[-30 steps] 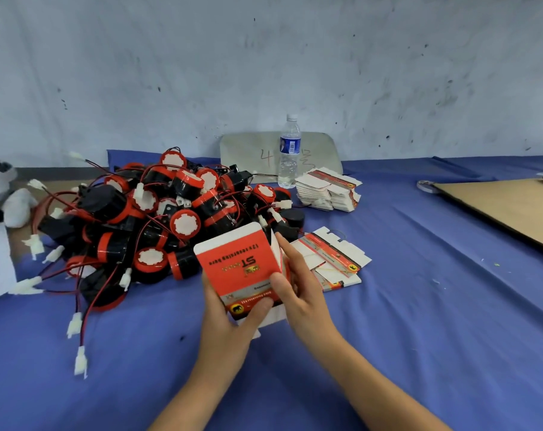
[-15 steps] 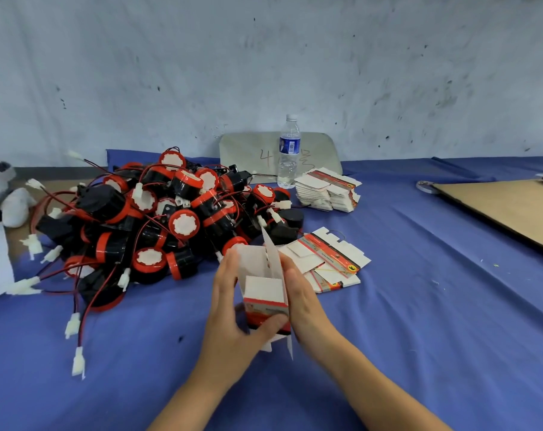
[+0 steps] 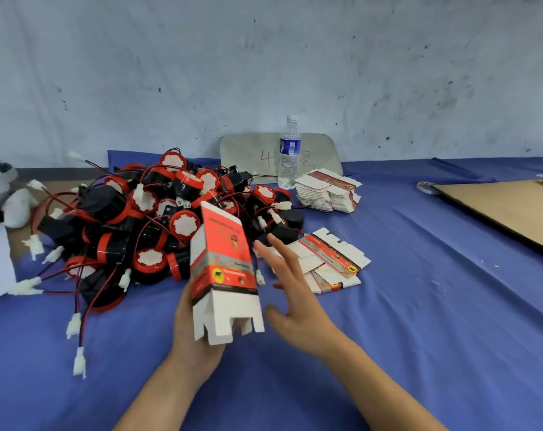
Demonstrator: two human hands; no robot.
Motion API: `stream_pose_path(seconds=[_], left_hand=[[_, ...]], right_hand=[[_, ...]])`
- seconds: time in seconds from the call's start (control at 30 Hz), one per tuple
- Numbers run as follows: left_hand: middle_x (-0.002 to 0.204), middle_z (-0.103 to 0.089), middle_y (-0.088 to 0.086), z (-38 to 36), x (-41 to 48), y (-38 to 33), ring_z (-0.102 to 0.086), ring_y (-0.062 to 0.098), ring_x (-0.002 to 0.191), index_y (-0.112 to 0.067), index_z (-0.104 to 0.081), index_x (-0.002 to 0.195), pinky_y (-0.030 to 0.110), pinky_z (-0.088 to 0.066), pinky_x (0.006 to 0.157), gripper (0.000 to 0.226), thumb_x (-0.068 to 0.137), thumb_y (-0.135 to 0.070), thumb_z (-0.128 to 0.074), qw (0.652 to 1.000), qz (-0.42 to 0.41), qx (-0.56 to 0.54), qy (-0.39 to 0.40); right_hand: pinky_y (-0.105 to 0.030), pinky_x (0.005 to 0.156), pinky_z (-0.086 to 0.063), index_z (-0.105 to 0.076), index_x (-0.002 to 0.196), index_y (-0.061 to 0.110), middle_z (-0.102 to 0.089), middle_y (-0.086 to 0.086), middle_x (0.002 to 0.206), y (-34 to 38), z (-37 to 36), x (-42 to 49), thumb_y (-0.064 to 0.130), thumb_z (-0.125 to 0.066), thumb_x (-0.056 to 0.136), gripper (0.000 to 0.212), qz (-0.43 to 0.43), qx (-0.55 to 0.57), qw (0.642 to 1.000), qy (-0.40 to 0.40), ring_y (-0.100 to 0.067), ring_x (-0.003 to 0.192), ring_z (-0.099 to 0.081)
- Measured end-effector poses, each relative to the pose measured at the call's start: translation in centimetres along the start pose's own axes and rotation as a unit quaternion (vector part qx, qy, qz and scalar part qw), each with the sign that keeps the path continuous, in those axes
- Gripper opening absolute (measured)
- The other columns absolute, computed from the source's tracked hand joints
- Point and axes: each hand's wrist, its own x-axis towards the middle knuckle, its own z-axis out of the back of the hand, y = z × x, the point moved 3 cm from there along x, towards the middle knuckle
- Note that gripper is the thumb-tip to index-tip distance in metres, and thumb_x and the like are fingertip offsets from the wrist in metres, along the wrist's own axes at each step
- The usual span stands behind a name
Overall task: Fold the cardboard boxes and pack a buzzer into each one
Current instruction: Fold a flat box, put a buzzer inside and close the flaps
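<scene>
The left hand [image 3: 187, 340] gripped a red-and-white printed cardboard box [image 3: 223, 262] from behind and below, fingers wrapped round its far side. It held the box above the blue cloth-covered worktop [image 3: 419, 321], tilted away from the person. The box was already opened out into a tube, and its white end flaps hung unfolded at the near end. Whether the far end was closed could not be told. The right hand [image 3: 295, 303] hovered just beside the box with fingers spread and relaxed, holding nothing and apparently not touching the card. Beyond both hands lay the heap of black-and-red round buzzers [image 3: 158, 219] with red wires and white plugs. A few flat box blanks [image 3: 326, 262] lay just right of the heap, and a taller stack of blanks [image 3: 326, 191] stood near a clear plastic water bottle [image 3: 289, 150]. The step in hand looked like finishing the box before loading it. To do that well, the left hand should keep the tube square without crushing its walls. The free hand should fold the small side flaps in first, then tuck the main flap fully home so the bottom holds. When a buzzer is taken from the heap, its wire will likely snag its neighbours, so it is best lifted by the body and the lead coiled in after it.
</scene>
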Motion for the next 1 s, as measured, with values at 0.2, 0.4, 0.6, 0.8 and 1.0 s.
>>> stream_pose_path(seconds=[0.2, 0.4, 0.6, 0.8, 1.0], left_hand=[[0.104, -0.074, 0.006, 0.8, 0.4, 0.4, -0.073, 0.020, 0.087, -0.021, -0.077, 0.101, 0.027, -0.057, 0.055, 0.032, 0.089, -0.030, -0.049, 0.998, 0.022, 0.041, 0.034], [0.112, -0.070, 0.013, 1.0, 0.4, 0.0, -0.072, 0.022, 0.091, -0.015, -0.060, 0.126, 0.024, -0.057, 0.055, 0.053, 0.077, -0.034, -0.063, 0.974, 0.095, 0.192, 0.069], [0.106, -0.071, 0.015, 1.2, 0.4, -0.5, -0.066, 0.020, 0.066, -0.019, -0.067, 0.116, 0.022, -0.046, 0.046, 0.029, 0.096, -0.031, -0.048, 0.957, 0.077, 0.270, 0.072], [0.111, -0.066, 0.020, 0.0, -0.1, -1.0, -0.062, 0.018, 0.072, -0.024, -0.061, 0.121, 0.029, -0.052, 0.063, 0.068, 0.072, -0.070, -0.065, 0.957, -0.085, 0.271, 0.066], [0.122, -0.061, -0.005, -0.8, -0.5, -1.2, -0.058, 0.002, 0.101, -0.037, -0.044, 0.130, 0.021, -0.047, 0.089, 0.110, 0.039, -0.097, -0.057, 0.922, -0.185, 0.337, 0.047]], right_hand=[[-0.049, 0.113, -0.028, -0.020, 0.147, 0.039, 0.003, 0.003, 0.161, 0.6, -1.0, 0.0, 0.033, -0.077, 0.078, 0.089, 0.163, -0.227, 0.958, -0.063, -0.029, 0.149, -0.001], [-0.055, 0.114, -0.024, -0.016, 0.147, 0.034, -0.003, -0.001, 0.161, 0.7, -0.8, 0.1, 0.050, -0.069, 0.080, 0.087, 0.189, -0.266, 0.940, -0.093, -0.031, 0.149, -0.003], [-0.056, 0.110, -0.032, -0.004, 0.151, 0.037, -0.027, 0.002, 0.150, 0.9, 0.3, 0.3, 0.046, -0.071, 0.079, 0.099, 0.154, -0.172, 0.960, -0.157, -0.020, 0.144, -0.024], [-0.017, 0.104, -0.033, -0.007, 0.152, 0.040, -0.044, 0.015, 0.135, 1.0, 1.8, 0.0, 0.071, -0.069, 0.067, 0.110, 0.079, -0.081, 0.971, -0.212, -0.010, 0.124, -0.045], [-0.031, 0.097, -0.045, -0.008, 0.148, 0.032, -0.050, 0.021, 0.130, 2.0, 1.9, 0.0, 0.081, -0.048, 0.074, 0.097, 0.046, -0.035, 0.972, -0.229, -0.011, 0.118, -0.053]])
